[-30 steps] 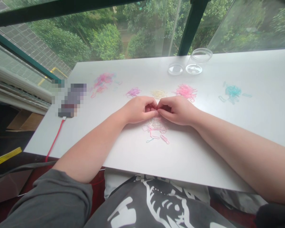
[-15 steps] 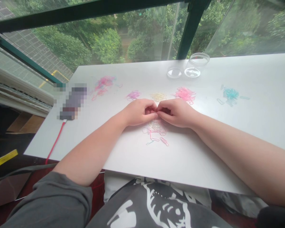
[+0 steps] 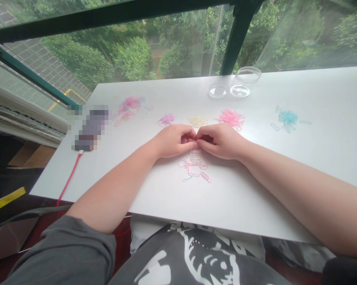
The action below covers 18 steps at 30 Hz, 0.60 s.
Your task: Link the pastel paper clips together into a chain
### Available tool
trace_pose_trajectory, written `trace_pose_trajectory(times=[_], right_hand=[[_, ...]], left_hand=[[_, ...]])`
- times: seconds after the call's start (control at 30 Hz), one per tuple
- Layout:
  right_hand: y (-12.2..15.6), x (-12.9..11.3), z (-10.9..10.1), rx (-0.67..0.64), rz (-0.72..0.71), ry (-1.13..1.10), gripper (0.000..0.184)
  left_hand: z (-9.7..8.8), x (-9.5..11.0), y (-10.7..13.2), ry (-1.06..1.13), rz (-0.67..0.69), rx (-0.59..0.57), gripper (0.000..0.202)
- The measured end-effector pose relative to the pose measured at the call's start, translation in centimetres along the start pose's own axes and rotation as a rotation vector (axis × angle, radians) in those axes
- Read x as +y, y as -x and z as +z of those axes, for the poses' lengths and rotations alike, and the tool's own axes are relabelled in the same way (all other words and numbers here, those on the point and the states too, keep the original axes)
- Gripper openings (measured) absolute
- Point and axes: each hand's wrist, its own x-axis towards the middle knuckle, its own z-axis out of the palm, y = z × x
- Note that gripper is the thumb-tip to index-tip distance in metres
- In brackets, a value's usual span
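My left hand [image 3: 176, 140] and my right hand [image 3: 220, 140] meet at the table's middle. Both are closed, thumbs and forefingers pinched together tip to tip; what they pinch is too small and hidden to make out. Right below the fingertips lies a flat piece made of pale and pink plastic clips [image 3: 193, 159], its upper part covered by the hands. Nearer to me are a loose pink clip [image 3: 205, 177] and a light-blue one [image 3: 187, 179]. Just beyond the knuckles sit small piles of purple clips [image 3: 167, 118], cream clips [image 3: 197, 121] and pink clips [image 3: 231, 118].
A mixed pile of clips [image 3: 131, 105] lies at the back left, a teal pile [image 3: 287, 116] at the right. A clear jar [image 3: 246, 81] and a clear lid [image 3: 217, 92] stand near the window. A blurred-out device [image 3: 92, 126] with a red cable [image 3: 69, 178] rests at the left.
Both hands hold the same pinch in the same place. Only the view has shifted very slightly; no object on the table has visibly moved.
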Motion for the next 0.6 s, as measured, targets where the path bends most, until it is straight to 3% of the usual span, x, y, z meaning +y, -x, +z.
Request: trace_pose_trajectory(times=[0.6], right_hand=[[-0.02,-0.05,-0.11,0.006,-0.001,0.027,0.021]], left_hand=[[0.03,-0.05,-0.05,-0.021,0.001,0.017,0.025]])
